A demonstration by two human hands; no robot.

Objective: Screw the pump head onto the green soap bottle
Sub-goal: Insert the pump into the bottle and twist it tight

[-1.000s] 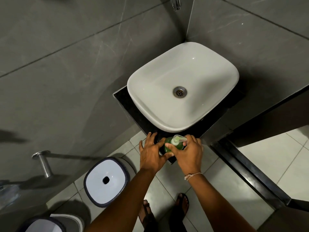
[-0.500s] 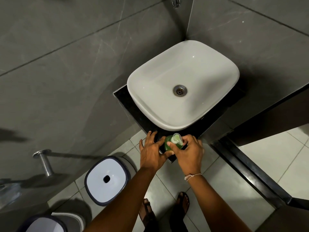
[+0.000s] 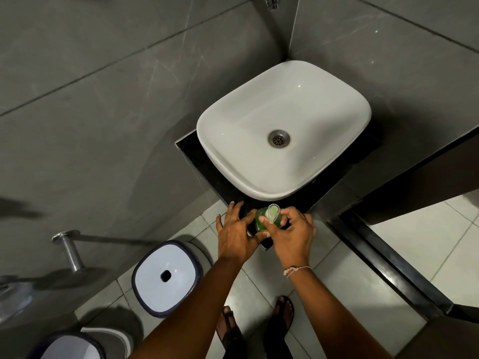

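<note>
Green plastic is seen just below the middle of the frame: the green soap bottle stands on the near corner of the black counter, immediately in front of the white basin.

Head view. The bottle is braced by the left hand, whose thumb and forefinger are pressed against its left side, the other fingers spread on the counter. The pump head is pinched between thumb and fingertips of the right hand and sits on the bottle's top. Both grips are judged closed on their objects.

The step in hand is judged to be the threading of the pump onto the neck; how far the thread is engaged cannot be told, the collar being hidden by fingers. A regrip and further clockwise turns are called for next, with the bottle held against rotation and kept from the counter edge.

The bottle's long axis is upright, pointing almost straight at the camera. The pump's flat top faces upward; its spout direction cannot be determined.
</note>
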